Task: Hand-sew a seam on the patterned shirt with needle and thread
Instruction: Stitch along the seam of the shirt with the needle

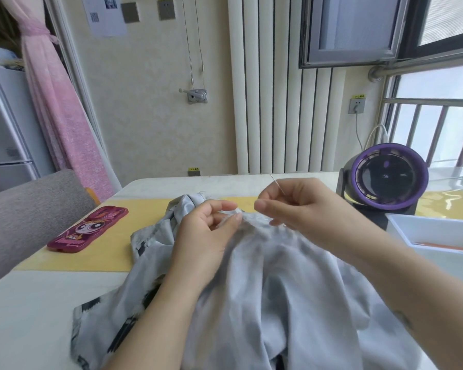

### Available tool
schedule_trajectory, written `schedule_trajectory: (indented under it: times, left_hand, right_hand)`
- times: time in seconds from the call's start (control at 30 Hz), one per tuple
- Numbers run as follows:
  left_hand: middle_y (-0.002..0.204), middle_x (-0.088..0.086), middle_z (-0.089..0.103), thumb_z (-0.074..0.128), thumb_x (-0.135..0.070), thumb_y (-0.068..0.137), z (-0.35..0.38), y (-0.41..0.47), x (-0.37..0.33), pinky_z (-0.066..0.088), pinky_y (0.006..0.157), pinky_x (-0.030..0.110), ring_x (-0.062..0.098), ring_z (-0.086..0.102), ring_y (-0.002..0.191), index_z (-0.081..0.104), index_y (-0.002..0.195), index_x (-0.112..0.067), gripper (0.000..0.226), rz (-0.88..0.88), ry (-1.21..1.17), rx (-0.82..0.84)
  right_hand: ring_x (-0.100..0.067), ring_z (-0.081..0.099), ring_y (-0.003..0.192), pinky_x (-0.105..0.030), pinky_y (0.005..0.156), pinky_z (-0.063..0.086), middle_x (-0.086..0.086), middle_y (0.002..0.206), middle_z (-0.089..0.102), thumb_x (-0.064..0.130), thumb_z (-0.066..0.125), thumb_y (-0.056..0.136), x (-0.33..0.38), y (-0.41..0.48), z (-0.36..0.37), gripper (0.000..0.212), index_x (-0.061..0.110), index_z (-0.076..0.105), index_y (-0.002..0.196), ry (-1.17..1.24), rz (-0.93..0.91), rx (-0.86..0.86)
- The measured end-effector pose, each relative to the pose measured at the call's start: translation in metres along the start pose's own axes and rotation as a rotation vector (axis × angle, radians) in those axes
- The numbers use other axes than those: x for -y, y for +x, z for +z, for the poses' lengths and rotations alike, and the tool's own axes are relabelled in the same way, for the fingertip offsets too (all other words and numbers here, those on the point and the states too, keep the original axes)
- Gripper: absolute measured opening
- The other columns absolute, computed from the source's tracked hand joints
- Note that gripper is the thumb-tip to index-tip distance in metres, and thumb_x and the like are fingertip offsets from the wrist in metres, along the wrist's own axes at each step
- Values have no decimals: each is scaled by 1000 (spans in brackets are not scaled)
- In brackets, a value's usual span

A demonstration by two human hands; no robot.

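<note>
Above the single patterned shirt point(278, 289) heaped on the table point(32, 321), the left hand point(206, 236) pinches its raised edge, the right hand point(294, 204) pinches one needle point(278, 185); one pink phone point(88, 229) lies left of it.

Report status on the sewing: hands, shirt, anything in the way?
Left hand pinches the edge of the shirt. Right hand pinches the needle, raised above the cloth. Nothing blocking; phone and fan sit aside on the table.
</note>
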State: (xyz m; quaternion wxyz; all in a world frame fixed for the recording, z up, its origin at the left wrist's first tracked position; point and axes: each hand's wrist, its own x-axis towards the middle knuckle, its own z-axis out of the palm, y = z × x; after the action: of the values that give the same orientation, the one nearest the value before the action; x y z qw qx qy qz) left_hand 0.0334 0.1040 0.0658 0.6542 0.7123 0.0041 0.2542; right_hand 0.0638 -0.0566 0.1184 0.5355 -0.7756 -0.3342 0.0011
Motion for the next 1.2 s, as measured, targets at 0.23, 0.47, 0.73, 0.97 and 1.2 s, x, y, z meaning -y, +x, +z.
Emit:
schedule_trajectory:
  times: [0.23, 0.47, 0.73, 0.97, 1.2]
  left_hand:
    - [70, -3, 66, 66, -10, 85, -1, 1, -1, 47, 73, 24, 11, 60, 71, 65, 89, -23, 13, 28, -26, -20]
    - [66, 1, 60, 72, -22, 80, -7, 7, 13, 45, 69, 32, 15, 52, 65, 65, 87, -27, 10, -12, 111, -83]
    - [81, -9, 68, 67, -17, 85, -5, 5, 15, 45, 67, 22, 9, 62, 76, 62, 87, -30, 14, -9, 315, -82]
    - [80, -3, 67, 67, -16, 85, -3, 5, 11, 45, 65, 19, 5, 59, 69, 63, 85, -31, 16, 48, 258, -71]
    - [77, -3, 71, 67, -7, 84, 1, -7, -12, 49, 75, 19, 8, 66, 77, 65, 88, -26, 19, 212, 78, 66]
  right_hand:
    - [-3, 36, 41, -15, 41, 28, 13, 41, 40, 47, 70, 76, -4, -3, -8, 25, 22, 66, 77, -408, 102, 160]
    - [-9, 42, 53, -17, 49, 35, 5, 56, 48, 34, 71, 80, 5, -5, -17, 17, 21, 70, 70, -131, 28, 269]
    - [-1, 23, 34, -39, 95, 51, 15, 41, 28, 14, 70, 77, 12, -3, -11, 15, 6, 60, 69, 696, -92, 161]
    - [-5, 20, 37, -33, 61, 57, 9, 46, 22, 18, 63, 85, 5, -3, -11, 11, 10, 61, 77, 720, 162, 294]
    - [-12, 66, 61, -46, 74, 58, 12, 64, 68, 46, 65, 83, -12, 0, 4, 32, 23, 61, 105, -70, 167, 142]
